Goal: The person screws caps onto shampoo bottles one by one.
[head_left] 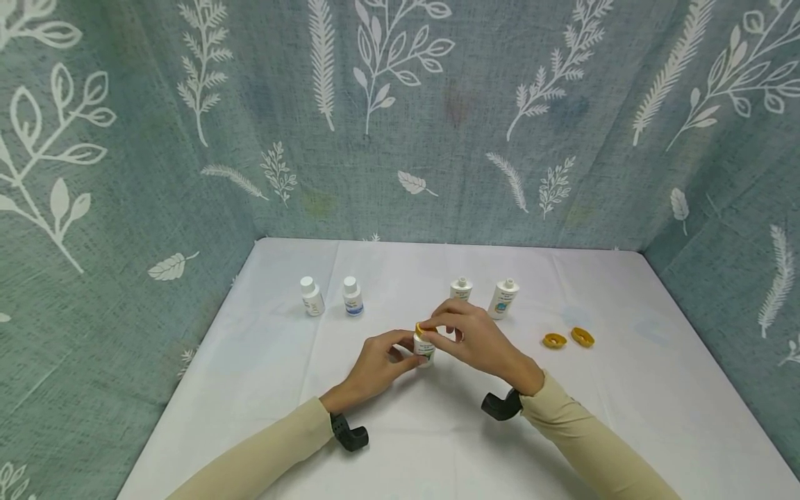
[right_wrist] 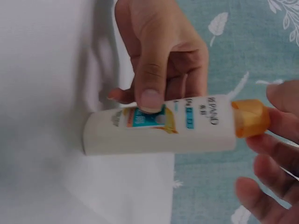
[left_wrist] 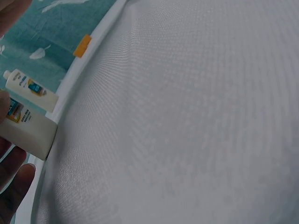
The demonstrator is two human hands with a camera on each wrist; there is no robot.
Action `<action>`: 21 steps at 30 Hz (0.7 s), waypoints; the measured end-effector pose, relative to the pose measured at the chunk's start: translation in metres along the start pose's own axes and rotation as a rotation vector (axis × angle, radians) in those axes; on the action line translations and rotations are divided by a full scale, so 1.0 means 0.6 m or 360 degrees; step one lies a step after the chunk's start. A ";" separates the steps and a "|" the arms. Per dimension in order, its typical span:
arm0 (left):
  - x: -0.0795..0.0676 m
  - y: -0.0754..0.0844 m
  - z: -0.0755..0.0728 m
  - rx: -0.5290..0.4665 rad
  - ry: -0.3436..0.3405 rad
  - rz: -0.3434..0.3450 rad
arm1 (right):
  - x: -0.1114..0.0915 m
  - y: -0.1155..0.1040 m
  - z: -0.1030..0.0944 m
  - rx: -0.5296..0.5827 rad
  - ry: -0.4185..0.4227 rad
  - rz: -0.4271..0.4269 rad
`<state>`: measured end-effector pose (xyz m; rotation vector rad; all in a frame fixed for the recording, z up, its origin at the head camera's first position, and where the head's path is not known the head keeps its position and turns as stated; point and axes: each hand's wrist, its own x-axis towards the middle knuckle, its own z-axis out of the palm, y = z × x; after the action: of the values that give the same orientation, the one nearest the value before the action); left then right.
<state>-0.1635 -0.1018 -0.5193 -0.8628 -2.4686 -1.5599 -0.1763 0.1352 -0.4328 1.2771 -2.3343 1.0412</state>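
A white plastic bottle (head_left: 425, 351) with a printed label stands on the white tablecloth near the middle. My left hand (head_left: 377, 362) grips its body, the thumb pressing on the label side. On the bottle's mouth sits a yellow-orange cap (right_wrist: 252, 117), which my right hand (head_left: 476, 338) pinches between thumb and index finger. The other fingers of that hand spread beside the neck in the right wrist view. The left wrist view catches only the bottle's lower part (left_wrist: 30, 135) between fingers at its edge.
Behind the right hand stand two uncapped white bottles (head_left: 502, 300). Two yellow-orange caps (head_left: 582, 337) lie on the table at the right. At the back left are two small white bottles (head_left: 353, 297) with white caps. A green leaf-patterned cloth (head_left: 387, 160) hangs behind the table.
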 end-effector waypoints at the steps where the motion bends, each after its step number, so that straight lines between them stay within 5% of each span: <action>1: 0.000 0.000 0.000 0.0001 0.0005 0.0009 | 0.000 -0.001 -0.002 0.0004 -0.0013 -0.0010; 21: 0.001 -0.005 0.002 0.0022 0.0014 0.0038 | 0.000 -0.005 -0.016 -0.0024 -0.0138 -0.0039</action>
<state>-0.1652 -0.1015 -0.5219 -0.8777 -2.4512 -1.5337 -0.1747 0.1408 -0.4244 1.3677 -2.3786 0.9774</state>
